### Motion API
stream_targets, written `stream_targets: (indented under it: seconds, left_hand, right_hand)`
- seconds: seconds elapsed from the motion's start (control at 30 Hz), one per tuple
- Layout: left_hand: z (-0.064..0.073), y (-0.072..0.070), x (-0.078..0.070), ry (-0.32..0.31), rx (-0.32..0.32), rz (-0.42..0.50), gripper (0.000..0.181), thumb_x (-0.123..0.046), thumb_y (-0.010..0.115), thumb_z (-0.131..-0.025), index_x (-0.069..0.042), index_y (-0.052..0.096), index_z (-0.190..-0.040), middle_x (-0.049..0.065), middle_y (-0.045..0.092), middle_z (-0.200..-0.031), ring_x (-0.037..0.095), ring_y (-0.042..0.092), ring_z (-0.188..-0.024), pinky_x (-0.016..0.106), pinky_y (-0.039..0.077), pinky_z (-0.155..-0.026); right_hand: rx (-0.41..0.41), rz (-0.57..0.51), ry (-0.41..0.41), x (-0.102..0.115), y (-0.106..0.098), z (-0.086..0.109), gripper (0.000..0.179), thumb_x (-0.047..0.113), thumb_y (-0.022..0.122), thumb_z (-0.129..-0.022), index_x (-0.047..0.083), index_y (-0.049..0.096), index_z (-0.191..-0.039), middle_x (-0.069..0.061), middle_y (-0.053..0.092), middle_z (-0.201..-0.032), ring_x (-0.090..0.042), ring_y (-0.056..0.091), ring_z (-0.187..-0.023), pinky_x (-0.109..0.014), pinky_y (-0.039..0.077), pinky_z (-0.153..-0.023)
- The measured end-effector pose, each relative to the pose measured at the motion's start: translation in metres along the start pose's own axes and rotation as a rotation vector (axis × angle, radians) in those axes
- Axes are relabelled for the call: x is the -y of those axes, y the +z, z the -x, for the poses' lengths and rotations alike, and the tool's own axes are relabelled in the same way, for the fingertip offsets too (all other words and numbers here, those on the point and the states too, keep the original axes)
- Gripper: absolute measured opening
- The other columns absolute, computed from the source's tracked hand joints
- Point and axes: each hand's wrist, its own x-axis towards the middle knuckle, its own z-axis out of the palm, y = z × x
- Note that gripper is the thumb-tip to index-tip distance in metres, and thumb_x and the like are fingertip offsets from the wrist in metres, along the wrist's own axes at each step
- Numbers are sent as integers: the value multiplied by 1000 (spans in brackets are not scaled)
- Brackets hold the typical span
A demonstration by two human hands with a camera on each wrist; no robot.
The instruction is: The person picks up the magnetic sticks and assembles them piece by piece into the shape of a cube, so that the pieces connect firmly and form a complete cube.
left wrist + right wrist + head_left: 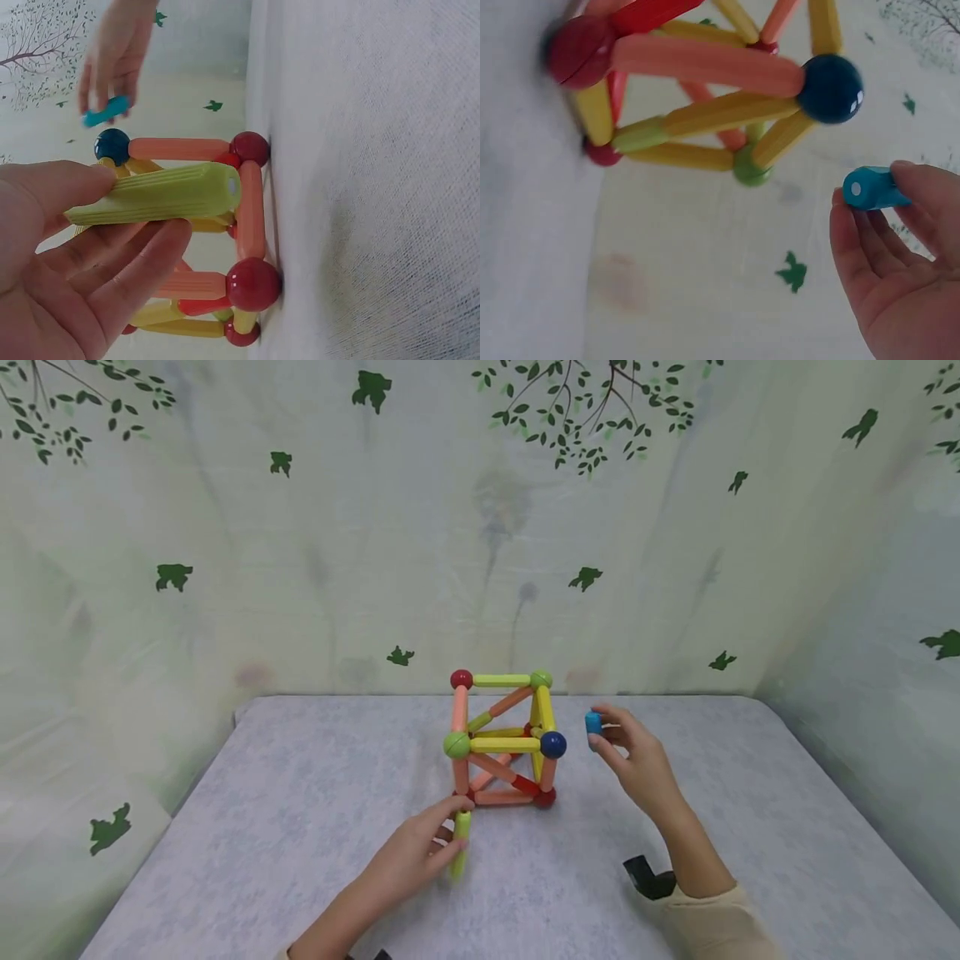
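Note:
A cube-like frame of coloured rods and balls stands on the table, with a dark blue ball (553,744) at its near upper right corner and a green ball (457,744) at the near upper left. My left hand (408,856) pinches a light green rod (161,196) between thumb and fingers, in front of the frame's lower left corner. To the right of the dark blue ball, my right hand (637,760) holds a short blue rod (871,188) by thumb and fingertips, in the air and apart from the frame. A pale dot marks the blue rod's end.
The grey cloth-covered table (300,793) reaches back to a pale curtain (360,527) printed with leaves. A black strap piece (648,878) sits by the right wrist, next to a beige sleeve (716,922).

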Motion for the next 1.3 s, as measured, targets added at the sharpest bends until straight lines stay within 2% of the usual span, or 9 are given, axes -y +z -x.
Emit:
stream_targets:
  seconds: [0.17, 0.4, 0.57, 0.67, 0.77, 0.9, 1.0, 1.1, 1.3]
  left_hand:
    - [2, -2, -2, 46, -55, 24, 40, -10, 60, -86, -15, 46, -124, -1, 54, -113, 10, 59, -86, 18, 48, -66]
    - [3, -5, -7, 107, -142, 66, 40, -7, 63, -84, -17, 49, -120, -6, 56, -106, 13, 57, -90, 20, 49, -66]
    - [-2, -17, -16, 137, -266, 214, 42, -2, 63, -82, -13, 48, -120, 2, 57, -106, 16, 58, -92, 25, 51, -69]
    - [-15, -29, -27, 151, -365, 361, 41, 2, 60, -83, -6, 46, -121, 9, 55, -108, 22, 56, -95, 30, 51, -71]
    - [-36, -43, -37, 186, -446, 511, 41, 3, 58, -84, -3, 42, -122, 14, 51, -110, 25, 54, -96, 33, 50, -74]
    - [-71, -56, -41, 210, -491, 731, 40, -3, 56, -87, -8, 39, -123, 17, 50, -112, 28, 52, -99, 37, 49, -78]
    - [-93, -56, -40, 199, -491, 851, 39, -4, 55, -88, -9, 38, -122, 20, 49, -113, 29, 52, -99, 41, 47, -79]
    - [-107, -51, -40, 183, -476, 910, 37, -2, 54, -88, -9, 39, -122, 19, 49, -111, 29, 53, -99, 42, 47, -80]
    - [-119, -40, -43, 202, -437, 890, 39, -2, 52, -89, -9, 37, -125, 17, 49, -111, 27, 53, -99, 50, 43, -83]
  right_hand:
    - [-7, -86, -86, 34, 14, -23, 38, 11, 59, -87, 7, 48, -123, -9, 56, -104, -18, 57, -95, -34, 46, -83]
    - [96, -46, -95, 29, 32, -37, 41, 12, 62, -85, 8, 49, -123, -5, 60, -97, -17, 58, -87, -32, 50, -74]
    - [116, -26, -86, 29, 36, -39, 43, 16, 61, -85, 8, 49, -125, -4, 59, -95, -17, 57, -84, -31, 50, -71]
    - [110, -15, -91, 30, 38, -39, 42, 14, 62, -84, 6, 49, -124, -4, 58, -96, -16, 56, -83, -33, 50, -72]
    - [111, -14, -94, 31, 40, -39, 40, 10, 64, -83, 4, 52, -121, -4, 58, -97, -15, 56, -84, -33, 49, -75]
    - [131, -26, -120, 30, 42, -37, 39, 8, 66, -81, 6, 55, -118, -3, 56, -103, -14, 54, -87, -29, 49, -75]
    - [145, -44, -151, 30, 43, -36, 38, 10, 66, -81, 8, 56, -117, -2, 56, -105, -13, 54, -87, -27, 49, -75]
    - [155, -66, -165, 30, 43, -35, 36, 12, 65, -81, 9, 57, -116, 0, 56, -103, -12, 53, -87, -27, 48, -75]
    - [156, -75, -157, 32, 42, -36, 34, 12, 66, -80, 10, 58, -113, 1, 55, -96, -11, 53, -83, -27, 48, -73]
